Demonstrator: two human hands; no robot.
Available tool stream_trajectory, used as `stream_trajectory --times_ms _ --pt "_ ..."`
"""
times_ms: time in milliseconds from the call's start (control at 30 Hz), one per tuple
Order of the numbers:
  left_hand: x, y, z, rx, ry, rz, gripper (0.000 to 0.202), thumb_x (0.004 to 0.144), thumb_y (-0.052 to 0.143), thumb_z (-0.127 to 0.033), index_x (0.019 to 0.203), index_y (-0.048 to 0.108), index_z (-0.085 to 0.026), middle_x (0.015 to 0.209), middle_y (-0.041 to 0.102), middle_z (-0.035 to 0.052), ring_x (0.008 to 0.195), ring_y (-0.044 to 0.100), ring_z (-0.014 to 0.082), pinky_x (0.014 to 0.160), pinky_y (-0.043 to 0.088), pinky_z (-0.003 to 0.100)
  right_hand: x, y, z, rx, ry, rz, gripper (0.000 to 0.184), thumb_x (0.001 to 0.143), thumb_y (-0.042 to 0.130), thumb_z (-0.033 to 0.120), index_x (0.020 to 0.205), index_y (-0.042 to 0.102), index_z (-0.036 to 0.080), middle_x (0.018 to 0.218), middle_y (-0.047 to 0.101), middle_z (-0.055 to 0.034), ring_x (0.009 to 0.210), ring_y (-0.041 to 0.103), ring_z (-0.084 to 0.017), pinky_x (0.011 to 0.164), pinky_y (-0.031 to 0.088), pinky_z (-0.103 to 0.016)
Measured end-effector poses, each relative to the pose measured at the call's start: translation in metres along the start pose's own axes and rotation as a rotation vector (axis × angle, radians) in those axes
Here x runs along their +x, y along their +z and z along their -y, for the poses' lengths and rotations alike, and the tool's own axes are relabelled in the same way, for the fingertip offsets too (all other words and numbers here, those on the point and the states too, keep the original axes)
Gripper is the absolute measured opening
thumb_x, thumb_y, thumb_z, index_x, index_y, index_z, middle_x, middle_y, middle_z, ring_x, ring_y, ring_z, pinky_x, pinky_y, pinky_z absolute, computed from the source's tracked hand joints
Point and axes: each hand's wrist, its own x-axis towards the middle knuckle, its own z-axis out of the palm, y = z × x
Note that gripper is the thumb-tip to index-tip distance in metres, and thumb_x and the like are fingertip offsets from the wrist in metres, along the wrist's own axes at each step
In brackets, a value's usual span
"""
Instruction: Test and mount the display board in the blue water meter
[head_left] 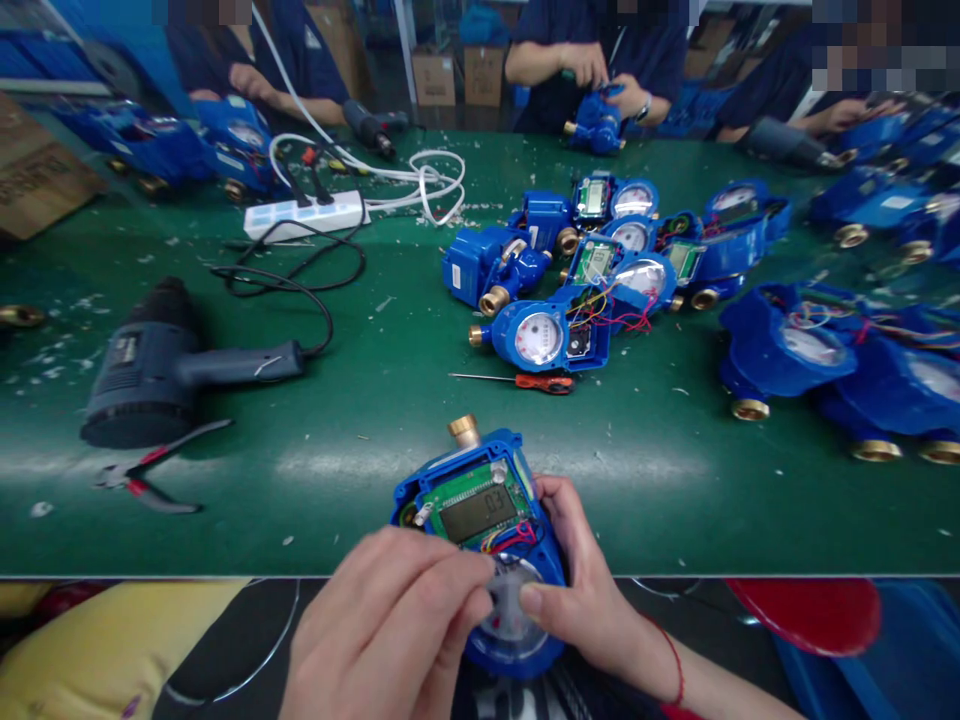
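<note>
At the near edge of the green tabletop (360, 400), both hands hold an opened blue water meter (480, 520), its circuit board and small display facing up and its brass fitting pointing away. The left hand (390, 630) has its grip pinched together over the round dial at the meter's near end. The right hand (592, 590) has its grip clamped around the meter's right side, thumb lying on the dial. Farther in, toward the left edge, pliers (150, 480) lie beside a dark heat gun (165, 365). Near the middle lies an orange-handled screwdriver (525, 381), just before a cluster of open blue meters (592, 270). Beyond is a white power strip (304, 214). At the far edge, other people's hands (600, 80) handle meters.
</note>
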Motion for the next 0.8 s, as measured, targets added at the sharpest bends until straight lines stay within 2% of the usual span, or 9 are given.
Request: stream_trajectory --times_ms 67,133,233,300,467,567,633,733,800 --pt "0.003 0.004 0.001 0.096 -0.016 0.000 0.026 0.088 0.057 -0.015 0.112 0.058 -0.025 0.097 0.057 0.0036 0.091 0.057 0.0190 0.081 0.047 0.034 0.000 -0.001 0.001 -0.029 0.008 -0.006 0.065 0.074 0.076 0.051 0.118 0.038 0.022 0.118 0.053 -0.0061 0.109 0.053 -0.022 0.091 0.044 -0.032" --pt "0.004 0.008 0.000 0.162 -0.042 -0.002 0.036 0.085 0.061 -0.015 0.118 0.056 -0.027 0.105 0.052 0.0058 0.099 0.052 0.0227 0.085 0.044 0.039 0.001 -0.001 0.002 -0.036 0.016 -0.009 0.065 0.074 0.076 0.051 0.118 0.038 0.022 0.120 0.053 -0.0069 0.111 0.052 -0.023 0.091 0.043 -0.032" --pt "0.010 0.016 0.002 0.228 -0.106 0.000 0.044 0.084 0.063 -0.028 0.126 0.051 -0.025 0.124 0.049 0.0115 0.114 0.049 0.0313 0.093 0.040 0.049 0.003 0.000 0.002 -0.023 0.026 -0.035 0.061 0.075 0.076 0.049 0.116 0.039 0.023 0.116 0.054 -0.0052 0.106 0.054 -0.020 0.089 0.045 -0.031" --pt "0.018 0.022 0.006 0.224 -0.153 0.065 0.054 0.083 0.064 -0.035 0.133 0.046 -0.024 0.132 0.051 0.0134 0.120 0.048 0.0347 0.099 0.037 0.055 0.004 0.001 0.000 -0.050 0.032 -0.054 0.062 0.074 0.076 0.052 0.113 0.039 0.023 0.113 0.054 -0.0045 0.103 0.054 -0.019 0.087 0.046 -0.030" --pt "0.040 0.038 0.025 -0.003 -0.279 0.161 0.051 0.083 0.065 -0.034 0.130 0.053 -0.019 0.117 0.065 0.0095 0.106 0.062 0.0264 0.091 0.051 0.042 0.009 -0.013 0.006 -0.415 0.059 0.026 0.066 0.082 0.049 0.077 0.115 0.035 0.021 0.108 0.054 -0.0067 0.096 0.056 -0.020 0.079 0.051 -0.033" --pt "0.046 0.043 0.033 -0.043 -0.308 0.172 0.049 0.082 0.067 -0.035 0.125 0.058 -0.015 0.111 0.066 0.0102 0.103 0.063 0.0263 0.089 0.052 0.041 0.022 -0.033 0.023 -0.646 0.047 0.104 0.046 0.097 0.036 0.062 0.105 0.048 0.019 0.097 0.058 -0.0053 0.089 0.057 -0.019 0.076 0.050 -0.032" --pt "0.046 0.043 0.035 -0.050 -0.311 0.169 0.048 0.081 0.068 -0.035 0.124 0.059 -0.014 0.110 0.066 0.0106 0.102 0.063 0.0265 0.089 0.052 0.042 0.038 -0.047 0.034 -0.830 -0.041 0.066 0.037 0.102 0.031 0.049 0.105 0.053 0.019 0.100 0.059 -0.0058 0.094 0.055 -0.019 0.085 0.046 -0.035" --pt "0.044 0.043 0.035 -0.059 -0.295 0.173 0.049 0.081 0.068 -0.034 0.124 0.058 -0.014 0.111 0.065 0.0111 0.103 0.062 0.0267 0.090 0.052 0.043 0.072 -0.062 0.041 -1.133 -0.221 -0.030 0.028 0.097 0.048 0.037 0.116 0.051 0.015 0.120 0.054 -0.0107 0.115 0.046 -0.024 0.102 0.035 -0.042" --pt "0.043 0.043 0.034 -0.060 -0.298 0.174 0.050 0.081 0.068 -0.034 0.126 0.056 -0.015 0.111 0.065 0.0105 0.104 0.062 0.0269 0.089 0.052 0.043 0.093 -0.067 0.041 -1.322 -0.277 -0.005 0.029 0.093 0.054 0.025 0.119 0.052 0.013 0.121 0.054 -0.0118 0.114 0.046 -0.025 0.100 0.035 -0.042"
